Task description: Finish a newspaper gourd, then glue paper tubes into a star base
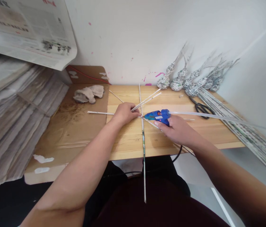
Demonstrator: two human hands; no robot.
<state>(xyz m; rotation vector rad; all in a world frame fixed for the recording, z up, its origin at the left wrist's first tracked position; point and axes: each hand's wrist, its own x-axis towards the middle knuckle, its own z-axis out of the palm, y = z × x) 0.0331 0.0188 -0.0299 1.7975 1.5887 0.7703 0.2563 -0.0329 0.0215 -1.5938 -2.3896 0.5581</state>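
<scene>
My right hand (pixel 178 127) grips a blue hot glue gun (pixel 157 116), its nozzle at the spot where several rolled paper sticks cross. A long clear glue stick (pixel 201 115) runs out of the gun's back to the right. My left hand (pixel 126 113) is closed at the crossing, with two paper sticks (pixel 148 100) rising from its fingers to the upper right. One long paper stick (pixel 143 142) runs front to back through the crossing and juts past the table's front edge. Another paper stick (pixel 99 112) points left from under my left hand. My left fingertips are partly hidden.
Black scissors (pixel 202 108) lie at the right beside a bundle of paper sticks (pixel 246 126). Several woven paper pieces (pixel 177 80) stand by the wall. A cloth (pixel 89 94) rests on cardboard (pixel 76 132) at left, near stacked newspapers (pixel 29 104). A black cord (pixel 178 154) hangs at the front edge.
</scene>
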